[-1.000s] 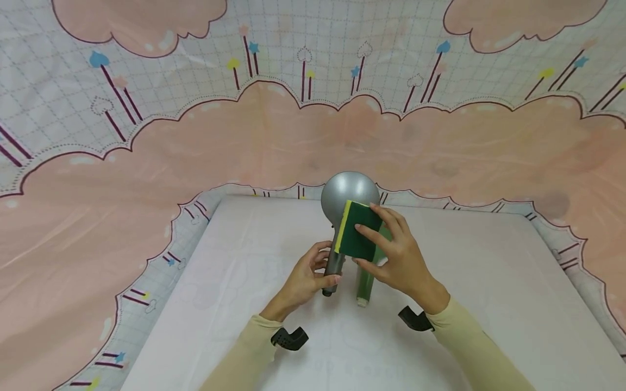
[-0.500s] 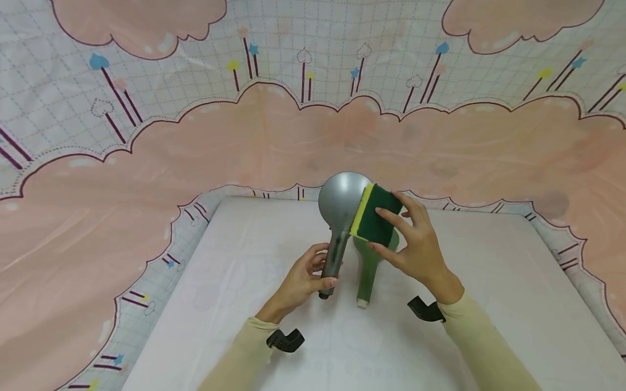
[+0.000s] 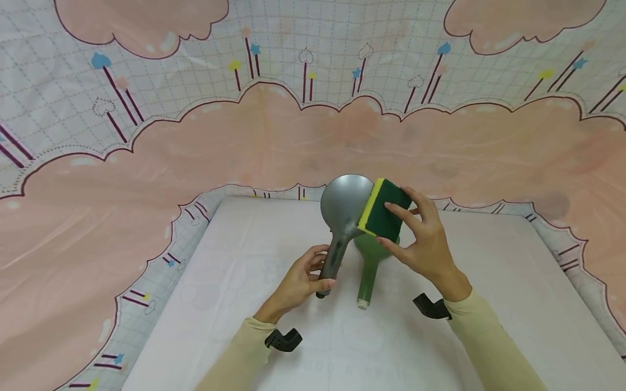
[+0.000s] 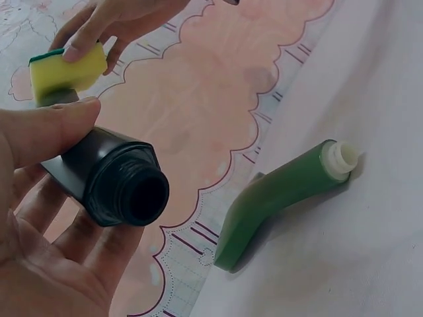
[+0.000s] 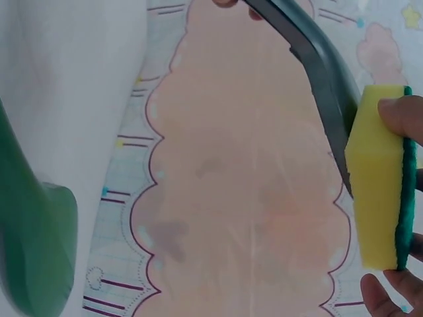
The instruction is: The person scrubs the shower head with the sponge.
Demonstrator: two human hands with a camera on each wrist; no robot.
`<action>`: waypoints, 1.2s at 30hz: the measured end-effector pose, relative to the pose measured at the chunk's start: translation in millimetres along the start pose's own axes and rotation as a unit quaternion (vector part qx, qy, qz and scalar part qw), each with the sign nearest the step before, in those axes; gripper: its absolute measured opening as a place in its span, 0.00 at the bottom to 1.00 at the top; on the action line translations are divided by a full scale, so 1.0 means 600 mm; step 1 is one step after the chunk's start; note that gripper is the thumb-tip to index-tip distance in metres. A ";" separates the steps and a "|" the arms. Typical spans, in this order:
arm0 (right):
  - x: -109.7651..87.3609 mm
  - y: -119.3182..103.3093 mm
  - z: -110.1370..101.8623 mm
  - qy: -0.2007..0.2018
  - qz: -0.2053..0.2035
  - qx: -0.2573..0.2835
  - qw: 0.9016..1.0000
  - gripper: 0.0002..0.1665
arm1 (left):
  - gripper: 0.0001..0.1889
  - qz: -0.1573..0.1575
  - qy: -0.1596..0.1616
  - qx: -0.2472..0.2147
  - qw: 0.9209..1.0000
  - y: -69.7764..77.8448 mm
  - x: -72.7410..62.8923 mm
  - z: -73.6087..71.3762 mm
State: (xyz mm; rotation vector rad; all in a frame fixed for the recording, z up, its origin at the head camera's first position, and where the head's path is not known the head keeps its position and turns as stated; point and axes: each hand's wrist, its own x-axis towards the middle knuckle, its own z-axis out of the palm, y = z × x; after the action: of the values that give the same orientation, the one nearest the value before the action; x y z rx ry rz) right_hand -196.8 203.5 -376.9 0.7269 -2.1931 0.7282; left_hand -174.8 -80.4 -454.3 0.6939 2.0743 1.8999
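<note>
My left hand (image 3: 305,279) grips the handle of a grey shower head (image 3: 344,203), held up with its round back toward me. In the left wrist view the threaded end of its handle (image 4: 122,181) points at the camera. My right hand (image 3: 430,239) pinches a sponge (image 3: 388,212) with a yellow foam side and a dark green scouring side. The yellow side lies against the right edge of the shower head, as the right wrist view also shows. A green shower head (image 3: 369,266) lies on the table behind, its head partly hidden by the sponge.
The white table (image 3: 244,233) has its far edge just beyond the green shower head. A patterned pink and white cloth (image 3: 313,141) hangs behind and continues along the sides. Black wrist mounts (image 3: 283,340) sit on both sleeves.
The sponge in my right hand has slid rightward and up, from over the grey shower head's neck to its right edge. The left hand has shifted slightly left.
</note>
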 end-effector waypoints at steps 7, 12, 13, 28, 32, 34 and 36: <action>-0.005 -0.015 0.013 -0.023 -0.031 0.003 0.999 0.40 | 0.35 0.004 0.023 0.028 0.999 -0.004 0.004 -0.001; -0.007 -0.023 0.018 -0.042 -0.061 -0.003 0.997 0.37 | 0.34 -0.004 0.037 0.039 0.999 -0.006 0.005 0.000; -0.005 -0.024 0.018 -0.039 -0.067 -0.004 0.997 0.37 | 0.34 -0.004 0.039 0.042 0.998 -0.006 0.005 0.000; 0.029 -0.003 -0.007 0.002 -0.018 0.006 1.000 0.42 | 0.32 0.013 0.055 0.114 0.992 0.027 -0.006 0.007; 0.034 0.002 -0.013 -0.002 0.013 0.022 1.000 0.38 | 0.31 0.022 0.058 0.126 0.990 0.046 -0.012 0.011; 0.035 0.002 -0.015 -0.001 0.017 0.026 1.000 0.38 | 0.31 0.024 0.064 0.132 0.989 0.035 -0.009 0.011; 0.035 0.000 -0.015 -0.001 0.013 0.021 1.000 0.38 | 0.32 0.030 0.072 0.137 0.987 0.021 -0.006 0.011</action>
State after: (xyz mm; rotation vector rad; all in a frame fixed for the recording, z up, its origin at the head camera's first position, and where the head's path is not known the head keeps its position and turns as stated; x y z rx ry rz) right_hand -205.2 203.6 -355.6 0.7217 -2.1979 0.7882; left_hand -166.6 -76.1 -443.1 0.7016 2.4641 1.7595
